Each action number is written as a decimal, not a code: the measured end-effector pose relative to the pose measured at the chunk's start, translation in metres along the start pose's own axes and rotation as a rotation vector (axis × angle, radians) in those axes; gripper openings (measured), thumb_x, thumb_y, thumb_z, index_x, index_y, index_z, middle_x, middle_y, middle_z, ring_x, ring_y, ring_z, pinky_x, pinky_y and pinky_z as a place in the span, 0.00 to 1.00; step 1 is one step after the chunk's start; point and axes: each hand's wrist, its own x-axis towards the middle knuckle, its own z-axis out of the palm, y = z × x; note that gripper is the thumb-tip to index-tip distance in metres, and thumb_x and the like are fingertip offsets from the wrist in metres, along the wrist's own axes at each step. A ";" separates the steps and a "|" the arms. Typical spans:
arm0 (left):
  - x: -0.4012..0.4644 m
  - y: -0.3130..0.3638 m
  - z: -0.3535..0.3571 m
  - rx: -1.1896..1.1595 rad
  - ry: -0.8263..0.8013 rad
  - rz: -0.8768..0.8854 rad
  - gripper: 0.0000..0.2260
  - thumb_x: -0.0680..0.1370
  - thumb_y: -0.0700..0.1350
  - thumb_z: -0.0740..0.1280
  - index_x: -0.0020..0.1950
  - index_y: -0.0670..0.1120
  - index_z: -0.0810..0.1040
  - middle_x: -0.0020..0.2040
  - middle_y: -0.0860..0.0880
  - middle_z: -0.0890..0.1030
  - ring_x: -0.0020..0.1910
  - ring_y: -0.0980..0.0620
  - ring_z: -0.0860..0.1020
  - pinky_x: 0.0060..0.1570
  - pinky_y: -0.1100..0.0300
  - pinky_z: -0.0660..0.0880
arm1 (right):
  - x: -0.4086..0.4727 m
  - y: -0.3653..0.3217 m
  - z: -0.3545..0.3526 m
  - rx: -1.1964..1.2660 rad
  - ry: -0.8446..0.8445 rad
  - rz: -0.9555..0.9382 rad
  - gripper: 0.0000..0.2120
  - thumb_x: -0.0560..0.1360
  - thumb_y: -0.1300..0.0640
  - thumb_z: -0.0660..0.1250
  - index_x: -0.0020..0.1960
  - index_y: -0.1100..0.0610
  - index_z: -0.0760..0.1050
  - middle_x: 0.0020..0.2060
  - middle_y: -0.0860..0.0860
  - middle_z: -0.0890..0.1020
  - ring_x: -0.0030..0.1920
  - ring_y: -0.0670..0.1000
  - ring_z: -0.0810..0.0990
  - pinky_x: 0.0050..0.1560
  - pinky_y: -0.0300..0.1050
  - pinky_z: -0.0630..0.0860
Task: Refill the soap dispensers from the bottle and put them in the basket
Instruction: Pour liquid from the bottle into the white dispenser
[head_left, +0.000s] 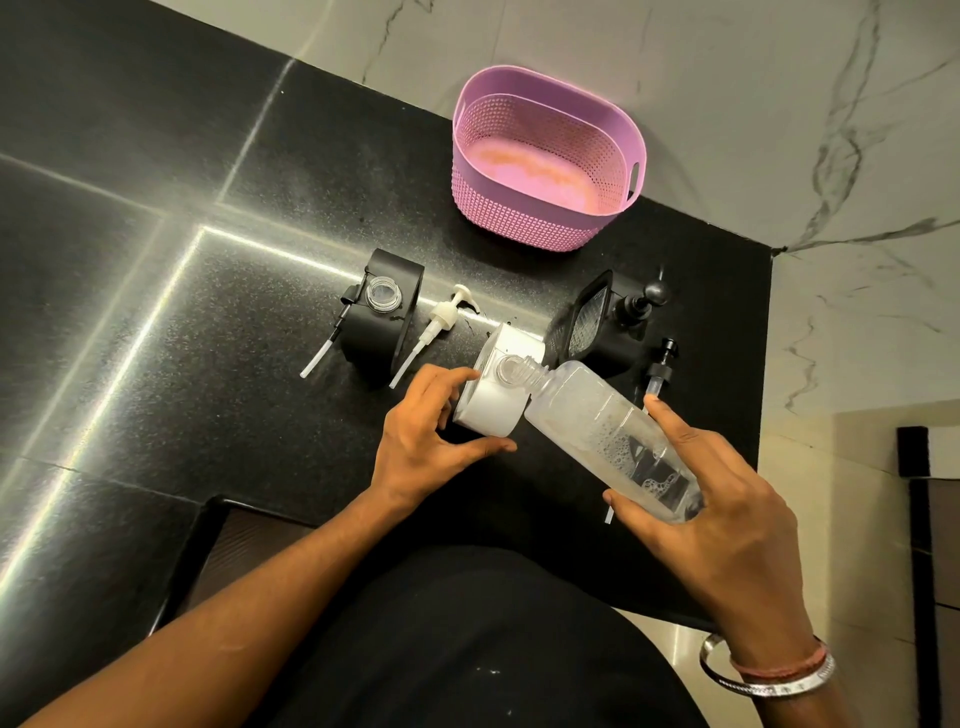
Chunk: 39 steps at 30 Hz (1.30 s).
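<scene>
Right hand (727, 499) gripped the tipped bottle (608, 426), left hand (426, 436) clasped the white dispenser (493, 400), loose pumps (441, 332) and black dispensers (384, 312) crowded behind, pink basket (545, 156) at the counter's (208, 312) back edge.

Three dispensers (385, 312) (496, 387) (605, 325), one bottle (608, 426), one basket (545, 156)

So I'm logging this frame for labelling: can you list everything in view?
basket: one, pink, far edge of counter
black dispenser: one, open neck, left of centre
second black dispenser: one, pump on, right
white dispenser: one, open, tilted, centre
white pump: one, lying between black and white dispensers
black pumps: two, lying loose, far left and right
bottle: one, clear, tipped into white dispenser
counter: black, speckled
left hand: grips white dispenser
right hand: holds bottle
</scene>
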 end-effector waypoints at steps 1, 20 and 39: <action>0.000 0.000 0.000 -0.001 -0.002 -0.001 0.36 0.68 0.62 0.83 0.68 0.45 0.78 0.55 0.55 0.74 0.45 0.54 0.75 0.40 0.63 0.74 | 0.000 0.000 0.000 -0.001 0.002 0.000 0.46 0.67 0.40 0.78 0.81 0.48 0.66 0.59 0.50 0.81 0.54 0.46 0.80 0.40 0.29 0.75; 0.000 0.000 0.000 0.011 -0.002 0.006 0.36 0.68 0.63 0.83 0.67 0.45 0.78 0.54 0.55 0.74 0.45 0.56 0.74 0.41 0.67 0.73 | 0.000 0.000 -0.001 -0.012 0.009 -0.009 0.45 0.67 0.39 0.77 0.81 0.48 0.66 0.58 0.51 0.81 0.53 0.45 0.79 0.40 0.29 0.74; 0.000 0.001 0.000 -0.012 -0.010 -0.018 0.36 0.69 0.67 0.80 0.68 0.47 0.78 0.55 0.54 0.75 0.46 0.53 0.75 0.41 0.61 0.76 | 0.000 -0.003 -0.002 -0.019 0.006 -0.002 0.46 0.67 0.42 0.80 0.81 0.47 0.66 0.58 0.48 0.81 0.53 0.45 0.79 0.39 0.29 0.75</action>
